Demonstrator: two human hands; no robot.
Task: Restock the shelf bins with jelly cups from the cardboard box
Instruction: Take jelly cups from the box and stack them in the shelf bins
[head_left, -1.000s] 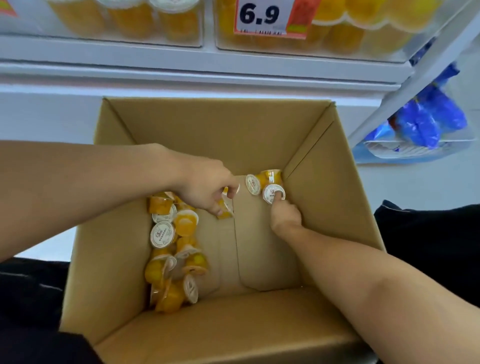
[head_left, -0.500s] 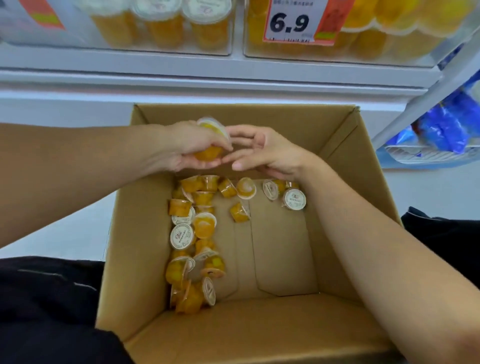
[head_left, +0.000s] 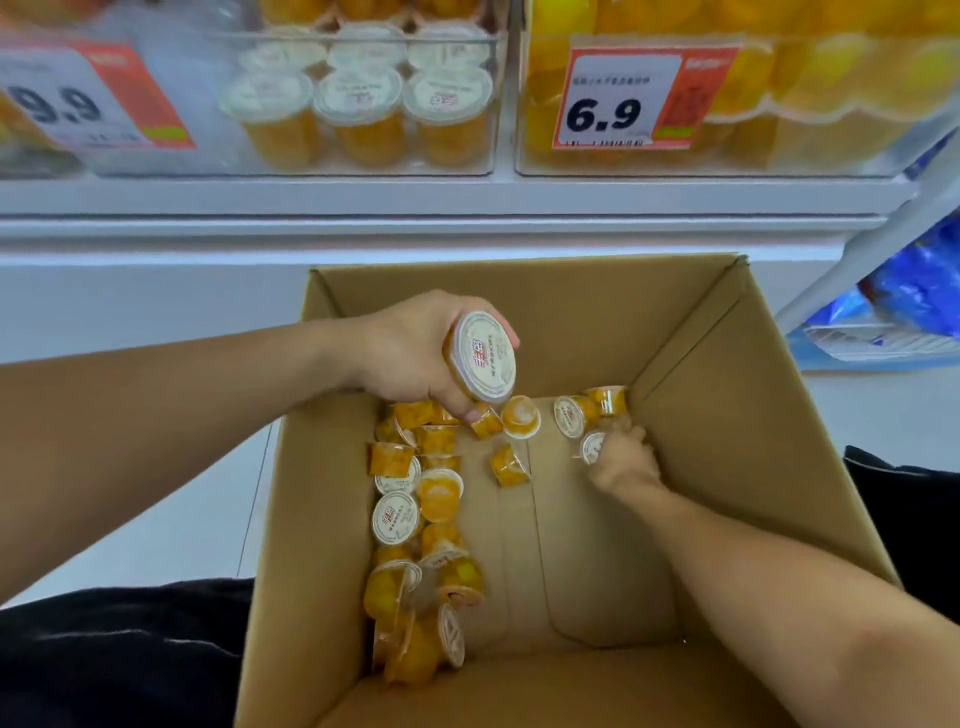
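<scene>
Price tags above the cardboard box (head_left: 727, 415) read 9.9 (head_left: 57, 106) and 6.9 (head_left: 605, 115) — cup lid print is unreadable. Your left hand (head_left: 415, 353) grips a jelly cup (head_left: 480, 356) over the box; your right hand (head_left: 623, 460) curls round another cup (head_left: 592, 447) at the box's far right corner — loose cups (head_left: 415, 519) line its left side.

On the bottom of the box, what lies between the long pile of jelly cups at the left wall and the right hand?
In the head view, one stray jelly cup on its side, then bare cardboard up to the right hand.
</scene>
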